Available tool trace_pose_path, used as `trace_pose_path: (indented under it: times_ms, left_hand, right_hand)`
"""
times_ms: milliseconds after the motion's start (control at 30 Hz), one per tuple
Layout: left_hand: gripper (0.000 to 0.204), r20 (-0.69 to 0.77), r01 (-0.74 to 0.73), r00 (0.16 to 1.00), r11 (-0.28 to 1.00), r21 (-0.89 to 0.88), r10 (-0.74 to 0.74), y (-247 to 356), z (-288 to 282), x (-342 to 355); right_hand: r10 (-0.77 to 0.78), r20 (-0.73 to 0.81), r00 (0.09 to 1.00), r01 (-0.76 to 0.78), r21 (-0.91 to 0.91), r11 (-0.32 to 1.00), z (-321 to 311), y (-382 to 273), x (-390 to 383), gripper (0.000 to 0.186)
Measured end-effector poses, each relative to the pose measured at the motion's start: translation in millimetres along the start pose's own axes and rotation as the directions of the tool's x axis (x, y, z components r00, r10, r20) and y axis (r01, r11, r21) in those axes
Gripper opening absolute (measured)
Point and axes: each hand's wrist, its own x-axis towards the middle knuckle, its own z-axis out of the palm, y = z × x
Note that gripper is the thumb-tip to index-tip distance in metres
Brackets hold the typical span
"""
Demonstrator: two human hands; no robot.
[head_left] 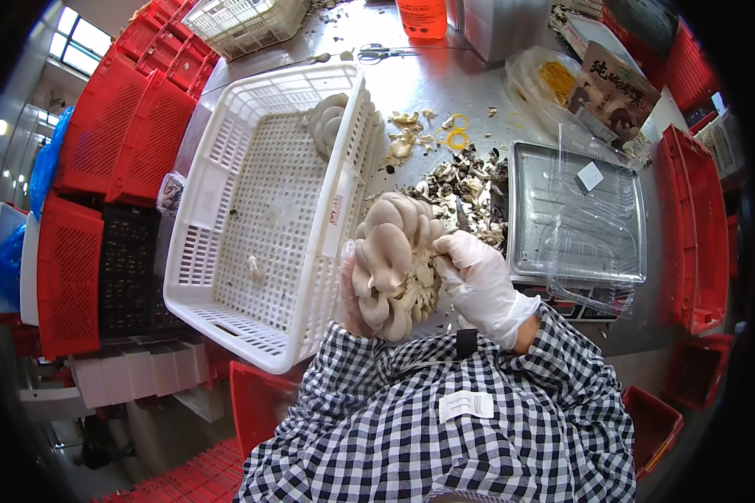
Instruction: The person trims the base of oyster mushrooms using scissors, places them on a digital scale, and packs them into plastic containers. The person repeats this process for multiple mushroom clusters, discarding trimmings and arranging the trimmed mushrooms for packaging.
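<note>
A large cluster of grey-beige oyster mushrooms (386, 251) is held up in front of my chest, its caps turned to the left and its pale stem side to the right. My left hand (349, 289), in a thin clear glove, wraps round the cluster's left side, with most of its fingers hidden behind it. My right hand (481, 281), in a white glove, is closed with thumb and fingers pinching at the stem side. Left of the cluster stands a white perforated crate (264, 193) with another mushroom cluster (329, 126) at its far right and a small scrap on its bottom.
Mushroom trimmings (466, 189) lie heaped on the metal table beyond my hands. To the right, clear plastic lies over a metal tray (524, 210) on a scale. Scissors (377, 54), yellow rubber bands (455, 134) and an orange container (422, 18) are farther back. Red crates (113, 126) flank the table.
</note>
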Motion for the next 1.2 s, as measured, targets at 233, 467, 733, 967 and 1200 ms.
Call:
trace_pose_path:
  times_ms: [233,467,733,967,1200]
  left_hand:
    - [0.056,0.077,0.089,0.994,0.994,-0.061,-0.084,1.4,-2.4,-2.4]
    - [0.058,0.121,-0.100,0.986,0.988,-0.115,0.114,-38.5,-51.3,3.2]
    - [0.068,-0.040,0.028,0.999,0.987,-0.159,-0.035,-13.1,-10.6,-0.5]
    - [0.062,-0.031,0.009,0.999,0.994,-0.112,-0.012,-19.9,-11.6,-2.2]
    - [0.055,-0.075,-0.061,0.995,0.998,-0.021,0.060,-26.4,-21.0,-4.2]
  right_hand:
    - [0.131,0.254,0.958,-0.182,0.189,0.965,-23.4,2.2,-8.8,0.010]
    - [0.240,0.219,0.946,-0.299,0.295,0.907,-32.7,-11.2,0.8,0.011]
    - [0.192,0.092,0.977,-0.209,0.233,0.950,-3.1,-4.8,-0.5,0.013]
    - [0.042,0.030,0.999,-0.037,-0.136,0.990,3.6,-19.3,4.8,0.022]
    - [-0.035,-0.006,0.999,0.035,0.081,0.996,4.5,-16.1,7.7,0.012]
